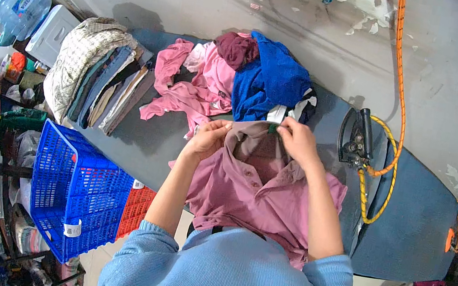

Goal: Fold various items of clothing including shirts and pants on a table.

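Observation:
A pink polo shirt with a greyish-brown collar and a buttoned placket lies in front of me, partly over the near edge of a padded ironing table. My left hand pinches the left side of the collar between thumb and fingers. At the collar's back, near a small dark green label, my right hand grips the fabric. The neck opening spreads between the two hands. To the right, a steam iron with orange and yellow cords rests on the table, apart from the shirt.
Behind the shirt lie crumpled pink clothes and a blue garment. Folded clothes stand in a leaning row at the left. A blue plastic crate is beside the table's near left edge. The wall bounds the far side.

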Tool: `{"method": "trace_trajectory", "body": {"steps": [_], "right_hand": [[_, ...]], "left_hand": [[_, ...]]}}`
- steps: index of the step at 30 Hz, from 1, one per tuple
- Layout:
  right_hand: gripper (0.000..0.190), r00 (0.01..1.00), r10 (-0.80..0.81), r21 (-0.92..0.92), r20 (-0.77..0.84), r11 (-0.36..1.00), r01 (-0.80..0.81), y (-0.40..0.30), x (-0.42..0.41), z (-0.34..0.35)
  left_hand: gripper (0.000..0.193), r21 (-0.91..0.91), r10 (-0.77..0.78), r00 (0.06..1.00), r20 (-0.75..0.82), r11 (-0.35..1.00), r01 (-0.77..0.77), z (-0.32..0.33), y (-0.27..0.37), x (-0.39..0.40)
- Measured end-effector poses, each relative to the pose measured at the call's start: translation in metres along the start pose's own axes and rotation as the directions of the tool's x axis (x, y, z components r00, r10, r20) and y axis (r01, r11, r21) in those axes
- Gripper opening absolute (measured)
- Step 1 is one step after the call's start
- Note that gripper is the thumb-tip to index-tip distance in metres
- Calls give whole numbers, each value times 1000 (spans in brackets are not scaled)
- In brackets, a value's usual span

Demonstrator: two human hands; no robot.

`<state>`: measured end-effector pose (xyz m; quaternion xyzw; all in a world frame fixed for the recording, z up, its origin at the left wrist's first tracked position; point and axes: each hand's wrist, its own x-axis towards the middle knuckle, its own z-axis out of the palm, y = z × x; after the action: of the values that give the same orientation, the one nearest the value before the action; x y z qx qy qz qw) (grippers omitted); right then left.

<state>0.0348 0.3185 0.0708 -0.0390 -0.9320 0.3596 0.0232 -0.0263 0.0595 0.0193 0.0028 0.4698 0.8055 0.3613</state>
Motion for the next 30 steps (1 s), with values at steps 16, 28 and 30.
{"method": "trace_trajectory", "body": {"steps": [16,28,30], "right_hand": [[11,954,-107,-222,-281,974,44,41,-7,-16],[14,990,54,-330,-131,939,-95,72,-42,-21],[13,984,54,-319,-168,942,-107,74,-41,-19]], "left_hand": [[37,948,473,876,-94,312,-67,47,0,34],[30,964,-4,974,225,-148,-223,36,6,52],[25,908,-75,971,229,377,-185,25,10,49]]}}
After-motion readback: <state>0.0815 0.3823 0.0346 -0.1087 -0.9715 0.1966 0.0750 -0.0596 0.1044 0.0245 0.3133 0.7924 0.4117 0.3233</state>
